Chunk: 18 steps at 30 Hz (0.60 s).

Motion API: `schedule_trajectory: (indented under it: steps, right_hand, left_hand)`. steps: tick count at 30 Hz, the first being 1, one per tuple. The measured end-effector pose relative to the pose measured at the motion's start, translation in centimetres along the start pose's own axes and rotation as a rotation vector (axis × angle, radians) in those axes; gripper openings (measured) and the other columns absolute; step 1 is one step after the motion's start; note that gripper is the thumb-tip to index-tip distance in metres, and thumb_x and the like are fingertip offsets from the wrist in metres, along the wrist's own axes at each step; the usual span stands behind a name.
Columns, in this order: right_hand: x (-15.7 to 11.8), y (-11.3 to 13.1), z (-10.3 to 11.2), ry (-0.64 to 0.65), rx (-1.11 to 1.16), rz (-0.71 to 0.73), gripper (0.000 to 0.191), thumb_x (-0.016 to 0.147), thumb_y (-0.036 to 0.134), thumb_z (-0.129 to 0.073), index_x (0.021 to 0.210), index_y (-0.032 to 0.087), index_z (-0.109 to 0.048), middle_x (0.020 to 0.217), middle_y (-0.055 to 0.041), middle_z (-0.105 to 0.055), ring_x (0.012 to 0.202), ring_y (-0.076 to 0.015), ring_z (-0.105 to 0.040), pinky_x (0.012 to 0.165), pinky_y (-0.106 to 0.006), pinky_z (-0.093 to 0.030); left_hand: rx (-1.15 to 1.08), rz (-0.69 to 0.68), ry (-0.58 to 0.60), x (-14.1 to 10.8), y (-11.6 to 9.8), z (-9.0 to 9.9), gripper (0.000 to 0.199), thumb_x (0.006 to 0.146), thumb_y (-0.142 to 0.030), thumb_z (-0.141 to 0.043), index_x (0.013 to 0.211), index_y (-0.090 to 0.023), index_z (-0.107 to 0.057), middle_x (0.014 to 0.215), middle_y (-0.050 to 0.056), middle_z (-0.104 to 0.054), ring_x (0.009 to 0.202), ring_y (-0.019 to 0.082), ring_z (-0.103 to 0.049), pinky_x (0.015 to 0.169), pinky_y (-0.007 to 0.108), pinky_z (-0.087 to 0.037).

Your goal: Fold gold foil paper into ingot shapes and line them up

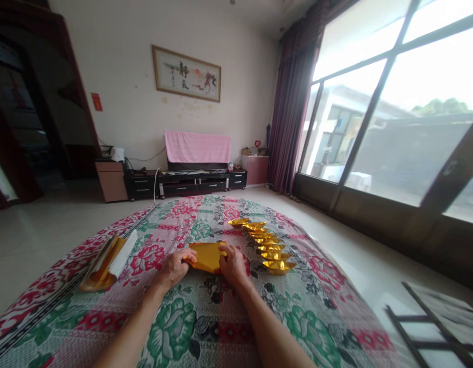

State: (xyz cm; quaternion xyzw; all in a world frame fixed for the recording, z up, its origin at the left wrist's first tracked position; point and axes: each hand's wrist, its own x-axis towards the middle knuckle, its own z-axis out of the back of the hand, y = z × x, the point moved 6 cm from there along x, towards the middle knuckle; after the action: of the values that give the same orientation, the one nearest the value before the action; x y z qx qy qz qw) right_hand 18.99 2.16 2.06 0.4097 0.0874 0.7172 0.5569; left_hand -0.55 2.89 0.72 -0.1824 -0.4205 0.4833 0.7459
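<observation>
Between my two hands is a gold foil paper [205, 257], held just over the flowered cloth. My left hand [175, 269] pinches its left edge, thumb and fingers closed. At the right edge, my right hand [233, 265] grips the same paper with curled fingers. To the right of that hand runs a slanting row of several folded gold paper ingots [279, 267], boat-shaped and shiny. Off to the left lies a curled stack of gold and white paper sheets [108, 266], apart from my left hand.
A flowered cloth [171, 327] covers the round surface under my hands. A wooden stool or chair [443, 317] stands at the lower right. Farther back are a low black cabinet [194, 184], a pink cloth [198, 146] over a screen, and large windows [393, 117] at the right.
</observation>
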Motion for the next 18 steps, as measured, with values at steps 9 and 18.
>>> schedule_trajectory:
  steps: [9,18]
  right_hand:
    - [-0.2,0.3,0.1,-0.034,0.014,-0.016,0.034,0.070,0.007,-0.043,0.093,0.018,-0.066,0.087,-0.0056,-0.064,0.075,-0.0132,-0.058,0.072,-0.019,-0.040]
    - [-0.3,0.7,0.5,-0.020,0.005,-0.004,0.034,0.070,0.007,-0.043,0.092,0.019,-0.066,0.088,-0.0042,-0.064,0.077,-0.0132,-0.058,0.075,-0.019,-0.040]
  left_hand:
    - [0.144,-0.051,-0.038,-0.6,-0.3,0.0,0.043,0.052,-0.005,-0.037,0.083,-0.019,-0.063,0.098,0.003,-0.065,0.097,0.015,-0.057,0.093,0.031,-0.043]
    - [0.152,-0.032,-0.111,-1.2,-0.7,0.6,0.026,0.059,-0.007,-0.041,0.071,-0.018,-0.062,0.099,0.005,-0.065,0.097,0.017,-0.058,0.090,0.033,-0.045]
